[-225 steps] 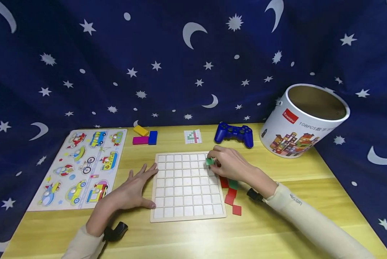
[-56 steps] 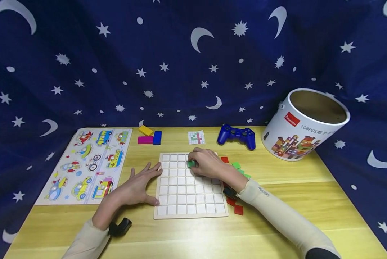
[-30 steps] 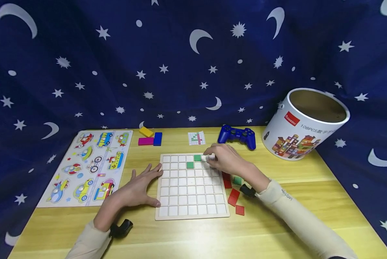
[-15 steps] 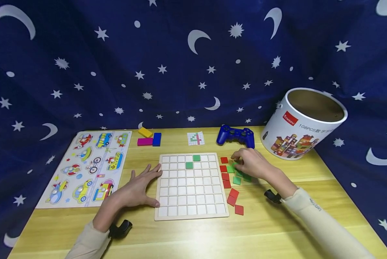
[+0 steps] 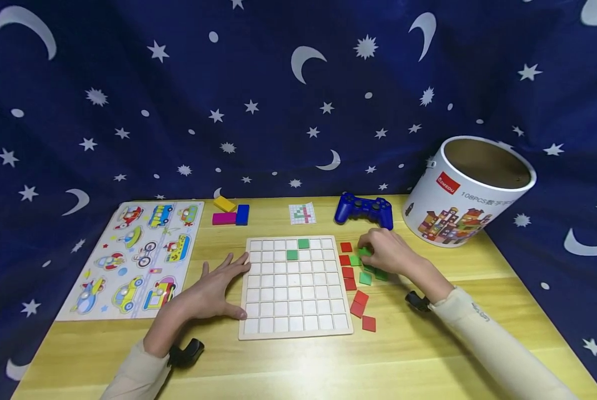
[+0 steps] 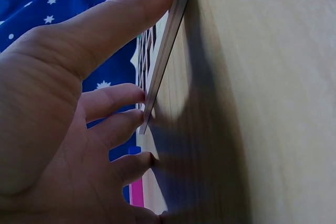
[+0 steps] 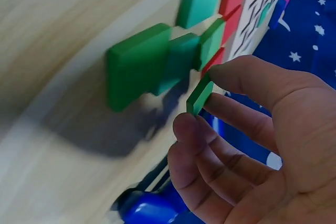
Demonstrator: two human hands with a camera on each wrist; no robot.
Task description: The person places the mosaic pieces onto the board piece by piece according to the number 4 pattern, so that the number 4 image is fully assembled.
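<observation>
A person's right hand pinches a small green tile between thumb and forefinger, the tile lifted on edge just above the wooden table — the wrist view shows the fingertips curled round its rim. Directly beneath and beside that hand lie other loose green tiles, and between it and the board runs a column of red tiles, with three more red ones nearer the person.

The left hand lies flat and open on the table, fingers spread, its thumb and fingertips pressed against the left edge of the white grid board. The board sits between the two hands. Two green tiles already sit in its far rows: one in the top row, one a row nearer and a column toward the left hand.

Beyond the right hand rests a blue game controller, and further to its right a white cylindrical tub stands open. A small pattern card lies just past the board. Outside the left hand is a vehicle puzzle board; past it — yellow, pink and blue blocks.
</observation>
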